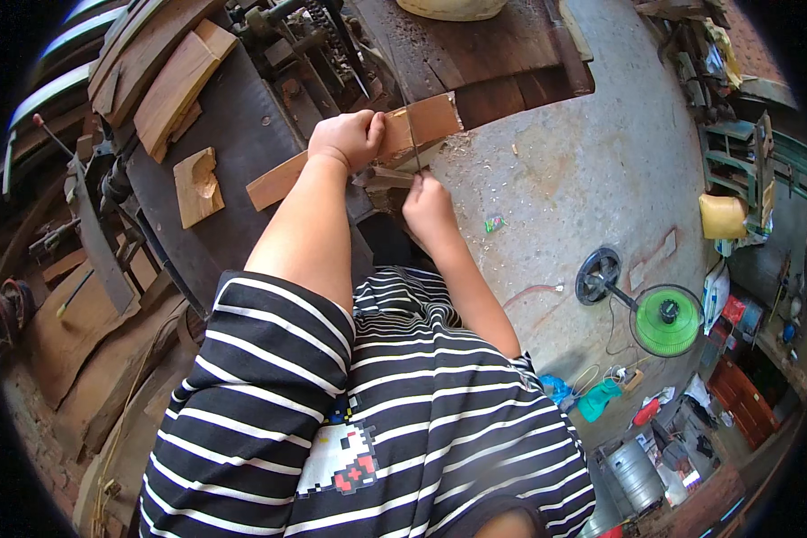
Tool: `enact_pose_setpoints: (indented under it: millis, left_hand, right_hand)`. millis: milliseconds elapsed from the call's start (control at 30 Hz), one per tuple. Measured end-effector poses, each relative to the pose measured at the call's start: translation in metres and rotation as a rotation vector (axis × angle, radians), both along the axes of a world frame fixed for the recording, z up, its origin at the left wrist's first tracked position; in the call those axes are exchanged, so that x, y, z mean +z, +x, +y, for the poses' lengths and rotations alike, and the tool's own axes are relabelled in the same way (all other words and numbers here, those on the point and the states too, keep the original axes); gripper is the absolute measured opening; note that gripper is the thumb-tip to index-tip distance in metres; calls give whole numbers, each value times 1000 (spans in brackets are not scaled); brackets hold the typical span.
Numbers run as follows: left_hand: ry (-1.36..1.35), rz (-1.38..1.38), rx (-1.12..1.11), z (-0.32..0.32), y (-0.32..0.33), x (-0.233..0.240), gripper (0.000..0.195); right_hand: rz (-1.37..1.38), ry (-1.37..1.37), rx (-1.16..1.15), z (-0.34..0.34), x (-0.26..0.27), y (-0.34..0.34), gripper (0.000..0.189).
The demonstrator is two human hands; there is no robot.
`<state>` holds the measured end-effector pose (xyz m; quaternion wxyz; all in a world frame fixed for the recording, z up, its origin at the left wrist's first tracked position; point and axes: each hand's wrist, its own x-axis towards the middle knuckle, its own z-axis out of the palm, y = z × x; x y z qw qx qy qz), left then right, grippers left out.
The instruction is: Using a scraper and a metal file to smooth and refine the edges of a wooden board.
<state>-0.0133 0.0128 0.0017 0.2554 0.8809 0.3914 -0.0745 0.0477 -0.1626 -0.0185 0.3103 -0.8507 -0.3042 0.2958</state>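
Note:
A flat wooden board (437, 122) lies at a slant across the edge of the dark worktable. Clenched over its middle, my left hand (347, 140) presses and grips it there. A thin saw blade (411, 128) crosses the board to the right of that hand, near the board's far end. My right hand (432, 210) is closed around the near end of the saw, just below the board's edge; its fingers hide the grip. A pale wooden piece (389, 177) sits under the board beside the right hand.
On the worktable (235, 114) lie a notched wood block (198, 188) and curved wood pieces (181, 84). Metal machinery (296, 47) and a worn wooden bench (491, 60) stand ahead. Wood shavings and a small green packet (494, 223) litter the concrete floor, where a green fan (666, 321) stands right.

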Motion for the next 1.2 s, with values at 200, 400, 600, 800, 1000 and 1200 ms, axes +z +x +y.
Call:
enact_pose_setpoints:
  millis: [200, 400, 600, 800, 1000, 1200]
  left_hand:
    - [-19, 25, 20, 2, -5, 1, 40]
    - [-27, -38, -65, 0, 8, -25, 37]
    - [90, -68, -383, 58, 3, -9, 34]
    - [134, -75, -396, 56, 7, -9, 40]
    - [144, -66, -396, 58, 6, -12, 41]
    - [128, -67, -362, 53, 2, -12, 41]
  right_hand:
    - [87, -26, 22, -67, -18, -26, 24]
    - [122, -111, -17, -116, -36, -33, 22]
    - [207, -58, -55, -88, -12, -5, 21]
    - [377, 140, -115, -47, 1, 2, 33]
    - [376, 146, -131, -36, -4, 4, 40]
    - [654, 122, -153, -49, 6, -3, 42]
